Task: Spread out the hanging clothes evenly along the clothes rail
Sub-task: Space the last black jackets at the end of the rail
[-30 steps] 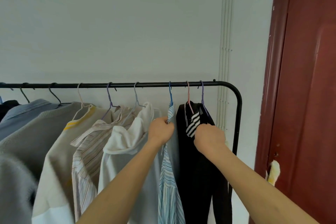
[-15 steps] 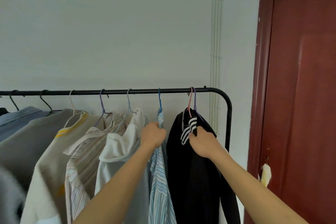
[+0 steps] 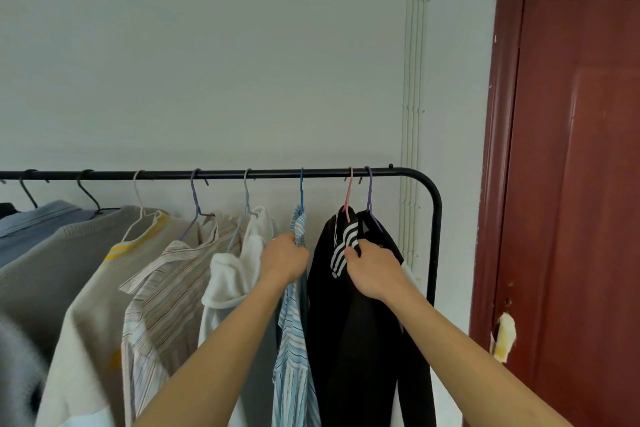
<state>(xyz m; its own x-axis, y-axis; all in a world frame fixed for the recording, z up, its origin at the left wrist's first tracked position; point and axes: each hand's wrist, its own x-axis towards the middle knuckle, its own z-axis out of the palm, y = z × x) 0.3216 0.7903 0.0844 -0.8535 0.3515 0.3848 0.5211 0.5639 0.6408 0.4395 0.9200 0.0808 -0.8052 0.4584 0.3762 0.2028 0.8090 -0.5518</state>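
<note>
At the neck of the blue striped shirt (image 3: pixel 294 322), the left hand (image 3: pixel 284 262) is clenched around the cloth just under its blue hanger (image 3: pixel 301 191). At three o'clock from it, the right hand (image 3: pixel 375 270) pinches the striped collar of the black top (image 3: pixel 332 305), fingers closed on the fabric. That top hangs from a pink hanger (image 3: pixel 348 191), with a purple hanger (image 3: pixel 369 191) just beside it. All hook over the black clothes rail (image 3: pixel 221 174), near its bend at two o'clock. Toward nine o'clock hang a white top (image 3: pixel 228 274), a brown striped shirt (image 3: pixel 166 288), a cream sweater (image 3: pixel 86 322) and a grey sweater (image 3: pixel 41 270).
</note>
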